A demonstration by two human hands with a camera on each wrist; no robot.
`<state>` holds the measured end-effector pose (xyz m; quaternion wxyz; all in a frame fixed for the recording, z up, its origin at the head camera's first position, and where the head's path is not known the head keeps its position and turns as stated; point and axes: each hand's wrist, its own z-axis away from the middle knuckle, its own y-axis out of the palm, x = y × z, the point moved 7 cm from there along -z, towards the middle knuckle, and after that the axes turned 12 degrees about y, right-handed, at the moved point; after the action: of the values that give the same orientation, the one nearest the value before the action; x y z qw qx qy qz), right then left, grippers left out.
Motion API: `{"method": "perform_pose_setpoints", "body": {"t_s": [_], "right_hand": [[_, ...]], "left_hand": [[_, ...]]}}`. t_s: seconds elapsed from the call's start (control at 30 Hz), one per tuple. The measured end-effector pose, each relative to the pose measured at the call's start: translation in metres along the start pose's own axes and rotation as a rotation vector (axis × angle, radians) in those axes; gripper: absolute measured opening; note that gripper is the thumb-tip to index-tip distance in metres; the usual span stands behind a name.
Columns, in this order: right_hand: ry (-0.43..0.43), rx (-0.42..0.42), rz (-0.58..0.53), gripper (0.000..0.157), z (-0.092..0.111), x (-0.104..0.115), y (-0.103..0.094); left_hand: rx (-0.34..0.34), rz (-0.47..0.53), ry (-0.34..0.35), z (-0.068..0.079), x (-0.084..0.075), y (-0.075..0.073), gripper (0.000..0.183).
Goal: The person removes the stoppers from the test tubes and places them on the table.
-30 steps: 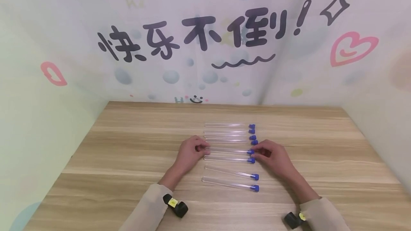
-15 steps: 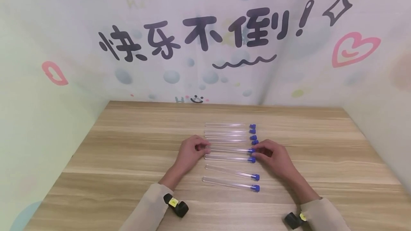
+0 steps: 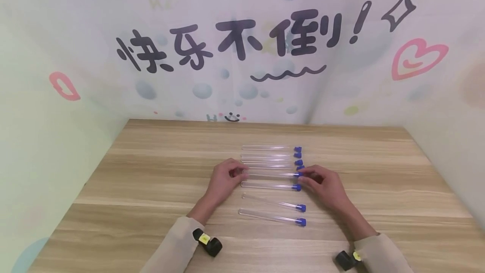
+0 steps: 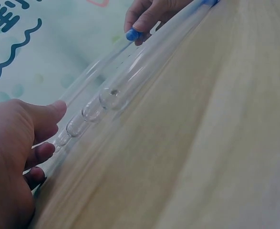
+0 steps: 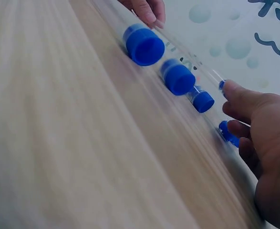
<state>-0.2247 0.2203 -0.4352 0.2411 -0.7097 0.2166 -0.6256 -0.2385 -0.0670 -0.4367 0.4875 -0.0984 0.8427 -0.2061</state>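
A clear test tube (image 3: 270, 175) with a blue cap lies crosswise between my hands, raised off the table in both wrist views. My left hand (image 3: 223, 179) pinches its rounded end with thumb and fingers. At the other end, my right hand (image 3: 326, 185) pinches the blue cap (image 4: 132, 35). Nearer to me lie three more capped tubes: one close by (image 3: 267, 186), a slanted tube (image 3: 270, 202) and the nearest tube (image 3: 267, 216). Just beyond the held one, several tubes (image 3: 265, 156) lie roughly parallel, caps to the right; a cap there is partly hidden by my right fingers.
The wood-grain table (image 3: 151, 205) extends to both sides of the tubes. A printed cloth backdrop (image 3: 212, 66) rises at its far edge, with pale walls at left and right. Each wrist carries a black camera (image 3: 212, 247).
Both hands have lifted the pinched tube and shifted it slightly away from me, towards the far group. The nearer tubes stay almost where they were.
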Motion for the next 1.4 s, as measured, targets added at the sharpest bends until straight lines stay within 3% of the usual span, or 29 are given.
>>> {"method": "perform_pose_setpoints", "body": {"t_s": [0.3,0.57,1.0,1.4], "right_hand": [[0.031,-0.009,-0.042,0.025,0.0019,0.0022,0.0022],[0.057,-0.017,-0.041,0.025,0.0025,0.0019,0.0034],[0.125,-0.041,-0.033,0.023,0.0013,-0.0013,0.0022],[0.146,-0.078,-0.044,0.022,-0.0002,-0.0046,-0.0017]], "left_hand": [[-0.023,0.006,0.045,0.0011,-0.0008,-0.0012,0.018],[-0.004,0.018,0.045,0.0012,-0.0006,0.0007,0.019],[0.018,0.062,0.127,0.0003,-0.0052,0.0025,0.019],[0.067,0.132,0.092,0.0012,-0.0091,0.0064,0.017]]}}
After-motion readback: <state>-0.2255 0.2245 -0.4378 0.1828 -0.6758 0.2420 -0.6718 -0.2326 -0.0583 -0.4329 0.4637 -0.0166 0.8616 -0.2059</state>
